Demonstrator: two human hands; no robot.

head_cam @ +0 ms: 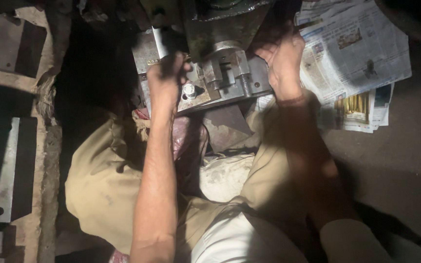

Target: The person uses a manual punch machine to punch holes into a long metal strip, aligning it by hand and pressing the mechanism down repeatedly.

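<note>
I sit on the floor with a grey metal machine assembly point(222, 73) in front of my knees. My left hand point(166, 78) is closed around a pale cylindrical handle point(161, 41) that sticks up from the left side of the assembly. A hex bolt point(189, 90) sits on the base plate just right of that hand. My right hand point(283, 56) rests on the right edge of the assembly, fingers curled against the metal. A threaded stud point(245, 85) and a clamp block point(226, 68) stand between the two hands.
Spread newspapers point(356, 48) lie on the floor to the right, with a folded stack point(361, 109) below them. Flat steel plates point(10, 170) with holes lie on the left. My khaki trouser legs point(108, 170) fill the lower middle. The surroundings are dim.
</note>
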